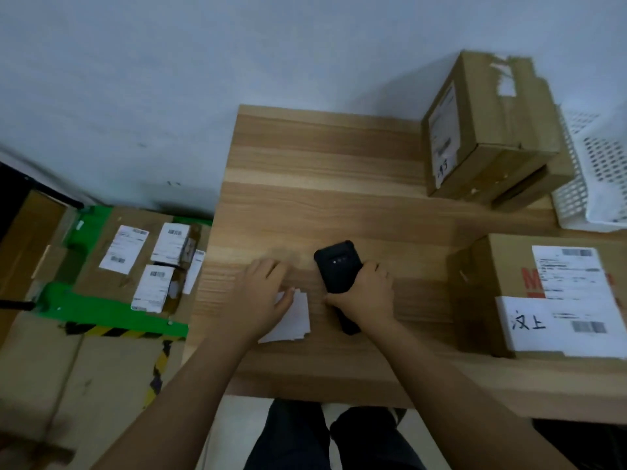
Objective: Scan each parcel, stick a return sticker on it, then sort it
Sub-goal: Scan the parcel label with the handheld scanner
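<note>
Head view: green cart [101, 310] at left holds labelled parcels [169, 247]. Right grip [368, 293] wraps the black scanner [336, 266]; left grip [261, 293], fingers relaxed, rests on stickers [297, 317] beside it.

At centre of table [339, 164]: handheld scanner [337, 266], with sticker stack [295, 320] just left of it. At near right: labelled parcel [502, 300]. Behind that, at far right: two stacked cartons [488, 130], with perforated basket [597, 184] right of them. Left of table, on floor: trolley [101, 310] carrying small parcels [169, 245].
</note>
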{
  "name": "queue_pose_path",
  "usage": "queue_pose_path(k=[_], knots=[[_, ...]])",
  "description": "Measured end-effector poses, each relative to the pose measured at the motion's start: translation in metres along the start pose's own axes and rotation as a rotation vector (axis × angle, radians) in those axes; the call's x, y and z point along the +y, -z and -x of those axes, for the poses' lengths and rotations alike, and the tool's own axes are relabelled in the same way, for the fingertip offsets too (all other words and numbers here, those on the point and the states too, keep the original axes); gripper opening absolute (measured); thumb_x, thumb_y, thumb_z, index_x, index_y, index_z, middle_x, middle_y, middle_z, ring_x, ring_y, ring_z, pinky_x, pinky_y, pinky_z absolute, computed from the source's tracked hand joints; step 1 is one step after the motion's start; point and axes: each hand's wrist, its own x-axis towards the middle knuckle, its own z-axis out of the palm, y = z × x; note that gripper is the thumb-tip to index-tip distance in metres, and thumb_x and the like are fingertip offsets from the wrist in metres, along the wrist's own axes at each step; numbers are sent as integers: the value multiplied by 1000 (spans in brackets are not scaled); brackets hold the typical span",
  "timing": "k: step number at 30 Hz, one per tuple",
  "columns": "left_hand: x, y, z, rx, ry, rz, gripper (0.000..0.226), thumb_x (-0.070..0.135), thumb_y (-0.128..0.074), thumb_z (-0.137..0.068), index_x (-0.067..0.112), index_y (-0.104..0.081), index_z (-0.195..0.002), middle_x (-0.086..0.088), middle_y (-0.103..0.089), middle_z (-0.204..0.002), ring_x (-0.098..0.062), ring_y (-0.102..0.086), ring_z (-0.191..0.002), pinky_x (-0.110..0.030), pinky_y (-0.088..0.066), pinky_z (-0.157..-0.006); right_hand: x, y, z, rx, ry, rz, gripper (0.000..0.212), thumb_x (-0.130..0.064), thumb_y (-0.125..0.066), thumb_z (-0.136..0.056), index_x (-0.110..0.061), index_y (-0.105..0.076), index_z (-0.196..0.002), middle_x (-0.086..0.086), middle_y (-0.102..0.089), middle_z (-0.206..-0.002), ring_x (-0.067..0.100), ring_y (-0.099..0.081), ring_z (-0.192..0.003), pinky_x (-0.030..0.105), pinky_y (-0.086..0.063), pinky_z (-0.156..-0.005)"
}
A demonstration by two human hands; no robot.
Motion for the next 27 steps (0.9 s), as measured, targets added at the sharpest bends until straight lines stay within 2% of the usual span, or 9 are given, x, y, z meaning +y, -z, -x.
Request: queue_pose_path(k=[3,6,12,17,21,24,27], knots=[[8,21,-15,39,-43,-29,37,40,-42,-88,16,-60,-110,-1,-58,-101,-21,-54,-90,-31,-40,-74,-3,20,4,36,25,-66,83,-50,-81,-60,-10,-42,-121,9,-43,-122,28,-42,-118,40,-45,-94],[31,47,-37,81,-116,-65,41,39,-40,-90,14,-61,-116,-2,-58,-105,-23,-54,-95,-34,-43,-76,-3,56,10,149,100,-124,78,-48,-81,-57,-12,-43,-115,7,-41,-115,26,-41,-112,36,-43,-89],[110,89,-80,276,-280,-98,34,26,-65,-88,14,-61,-119,-1,-60,-108,-21,-54,-97,-35,-43,-81,19,149,17,361,225,-162,81,-47,-80,-60,-15,-39,-121,4,-38,-118,23,-36,-113,37,-38,-94],[186,94,-108,385,-351,-144,34,23,-66,-83,13,-63,-115,-3,-61,-104,-24,-56,-95,-36,-43,-81,78,218,13,473,351,-138,80,-41,-81,-58,-17,-42,-123,5,-40,-118,24,-36,-111,35,-40,-91],[254,78,-115,429,-336,-157,34,32,-55,-86,14,-62,-114,-1,-61,-103,-21,-54,-92,-33,-42,-79,142,259,-2,556,492,-31,79,-44,-84,-56,-17,-45,-120,4,-42,-112,23,-39,-104,37,-45,-87],[297,57,-116,441,-314,-174,32,28,-64,-83,14,-63,-111,-1,-62,-100,-23,-56,-91,-35,-44,-78,189,283,-11,619,591,80,73,-40,-84,-61,-12,-49,-118,7,-48,-110,22,-40,-99,35,-44,-84],[328,35,-114,418,-255,-159,32,27,-68,-82,15,-62,-111,-1,-60,-103,-23,-55,-97,-36,-45,-83,226,303,-14,616,669,168,69,-32,-81,-63,-8,-50,-119,9,-50,-113,24,-42,-102,37,-45,-85]])
